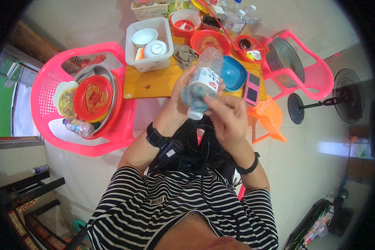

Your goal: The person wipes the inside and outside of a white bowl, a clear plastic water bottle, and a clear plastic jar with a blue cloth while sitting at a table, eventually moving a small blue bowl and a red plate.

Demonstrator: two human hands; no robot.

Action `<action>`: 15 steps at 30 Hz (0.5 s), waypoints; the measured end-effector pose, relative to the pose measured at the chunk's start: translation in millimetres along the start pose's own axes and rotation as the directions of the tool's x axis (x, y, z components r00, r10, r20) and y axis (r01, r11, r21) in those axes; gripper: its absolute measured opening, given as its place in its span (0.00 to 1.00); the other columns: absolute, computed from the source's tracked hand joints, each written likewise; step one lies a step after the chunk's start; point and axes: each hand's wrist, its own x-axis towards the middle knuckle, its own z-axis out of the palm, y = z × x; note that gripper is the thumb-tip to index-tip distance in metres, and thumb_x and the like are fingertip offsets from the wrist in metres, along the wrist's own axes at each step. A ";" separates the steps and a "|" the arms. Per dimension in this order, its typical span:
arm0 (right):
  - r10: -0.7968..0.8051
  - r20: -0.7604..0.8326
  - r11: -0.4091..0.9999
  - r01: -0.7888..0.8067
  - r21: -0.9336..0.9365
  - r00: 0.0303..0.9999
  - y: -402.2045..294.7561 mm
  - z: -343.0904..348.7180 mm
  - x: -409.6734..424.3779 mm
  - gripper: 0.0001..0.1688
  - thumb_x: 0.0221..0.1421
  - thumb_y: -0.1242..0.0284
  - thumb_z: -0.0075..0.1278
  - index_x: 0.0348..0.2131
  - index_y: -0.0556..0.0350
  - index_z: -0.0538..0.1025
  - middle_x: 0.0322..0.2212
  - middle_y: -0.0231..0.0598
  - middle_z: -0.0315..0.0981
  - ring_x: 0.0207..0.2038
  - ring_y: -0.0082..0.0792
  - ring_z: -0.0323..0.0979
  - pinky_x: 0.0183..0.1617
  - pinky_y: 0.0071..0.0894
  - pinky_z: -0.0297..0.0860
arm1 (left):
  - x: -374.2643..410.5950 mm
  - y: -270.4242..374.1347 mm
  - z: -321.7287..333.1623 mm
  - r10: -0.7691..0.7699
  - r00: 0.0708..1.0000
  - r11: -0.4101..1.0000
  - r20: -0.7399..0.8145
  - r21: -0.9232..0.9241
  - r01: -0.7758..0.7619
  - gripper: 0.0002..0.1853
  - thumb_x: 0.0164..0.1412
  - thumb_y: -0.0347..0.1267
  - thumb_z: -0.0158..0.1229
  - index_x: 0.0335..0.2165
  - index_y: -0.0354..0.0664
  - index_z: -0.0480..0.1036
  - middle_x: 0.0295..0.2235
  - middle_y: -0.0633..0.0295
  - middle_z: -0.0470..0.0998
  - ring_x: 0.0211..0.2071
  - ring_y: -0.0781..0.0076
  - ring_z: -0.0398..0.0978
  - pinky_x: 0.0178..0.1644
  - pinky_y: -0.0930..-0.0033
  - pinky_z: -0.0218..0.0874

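My left hand (178,97) is wrapped around a clear plastic bottle (210,64), its fingertips showing on the far side. The bottle is tilted with its white cap (195,114) towards me. Blue-grey pieces (195,95) are gathered inside at the cap end; what they are is not clear. My right hand (229,120) is slightly blurred, its fingertips at the bottle near the cap; whether it grips there is hard to see. Beyond the bottle, a blue plastic bowl (234,75) and a grey cloth (185,56) lie on the wooden table (150,82).
A clear bin (132,47) holds white bowls. Red plates (203,39), a red basket (253,57) and a pink-framed device (252,89) share the table. Pink chairs (45,103) stand either side, the left one loaded with basins. A fan (347,97) stands at right.
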 end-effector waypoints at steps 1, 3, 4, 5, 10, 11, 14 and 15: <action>-0.003 0.018 1.000 0.004 -0.018 1.000 1.1 3.2 -3.1 0.24 0.42 0.86 0.59 0.43 0.56 0.78 0.32 0.40 0.69 0.34 0.36 0.68 0.37 0.29 0.67 | 1.0 -1.5 -1.3 0.006 1.000 0.999 -0.003 0.033 -0.006 0.40 0.65 0.53 0.40 0.55 0.23 0.57 0.47 0.37 0.71 0.47 0.48 0.74 0.49 0.52 0.70; -0.013 0.055 0.999 0.015 -0.046 0.998 2.8 6.3 -5.3 0.24 0.41 0.86 0.60 0.42 0.56 0.78 0.32 0.40 0.68 0.34 0.36 0.68 0.37 0.28 0.67 | 2.1 -3.5 -1.6 0.026 1.000 0.995 -0.010 0.100 -0.025 0.38 0.66 0.52 0.39 0.55 0.23 0.58 0.48 0.36 0.71 0.48 0.47 0.74 0.51 0.53 0.69; -0.032 0.030 0.991 0.035 -0.129 0.999 0.7 3.7 -2.1 0.22 0.42 0.86 0.59 0.41 0.57 0.77 0.31 0.41 0.67 0.33 0.37 0.67 0.38 0.29 0.67 | 1.0 -7.0 1.4 0.050 0.998 0.991 -0.041 0.124 -0.045 0.36 0.67 0.50 0.36 0.55 0.24 0.58 0.48 0.37 0.71 0.47 0.49 0.74 0.51 0.55 0.69; -0.027 -0.028 0.986 0.022 -0.167 0.999 1.0 3.2 -0.2 0.21 0.43 0.84 0.60 0.41 0.57 0.77 0.30 0.41 0.68 0.32 0.39 0.68 0.36 0.32 0.67 | 0.3 -8.3 4.3 0.025 0.997 0.996 -0.067 0.090 -0.019 0.34 0.67 0.49 0.37 0.55 0.26 0.59 0.48 0.38 0.72 0.46 0.51 0.75 0.50 0.55 0.69; 0.180 -0.196 0.966 -0.211 -0.151 0.964 10.3 -1.0 12.4 0.15 0.47 0.80 0.59 0.38 0.61 0.75 0.28 0.42 0.68 0.33 0.41 0.67 0.35 0.35 0.65 | -7.3 -8.4 -5.4 0.018 0.994 0.998 -0.105 0.063 -0.011 0.23 0.64 0.43 0.47 0.48 0.36 0.69 0.40 0.52 0.78 0.40 0.62 0.78 0.46 0.58 0.71; 0.253 -0.197 0.954 -0.278 -0.111 0.947 12.6 -2.8 13.4 0.15 0.47 0.80 0.59 0.38 0.62 0.75 0.28 0.42 0.68 0.33 0.41 0.66 0.35 0.34 0.65 | -9.0 -10.0 -5.4 0.019 0.996 0.998 -0.088 0.060 -0.013 0.21 0.64 0.43 0.50 0.47 0.37 0.70 0.39 0.55 0.78 0.40 0.64 0.78 0.45 0.59 0.71; 0.222 -0.227 0.956 -0.257 -0.141 0.948 17.7 -9.5 21.1 0.17 0.49 0.79 0.59 0.41 0.60 0.75 0.29 0.41 0.68 0.33 0.38 0.65 0.37 0.32 0.64 | -9.3 -13.1 -2.9 0.006 0.977 0.998 -0.211 0.056 0.005 0.20 0.63 0.40 0.50 0.48 0.37 0.69 0.39 0.54 0.78 0.39 0.61 0.78 0.44 0.58 0.71; 0.237 -0.237 0.951 -0.275 -0.141 0.942 18.6 -11.4 23.4 0.17 0.49 0.79 0.58 0.42 0.59 0.75 0.29 0.41 0.68 0.33 0.37 0.65 0.37 0.32 0.64 | -9.6 -15.0 -0.7 0.001 0.967 0.998 -0.254 0.054 0.013 0.20 0.63 0.39 0.50 0.48 0.37 0.69 0.39 0.54 0.78 0.39 0.61 0.78 0.43 0.58 0.71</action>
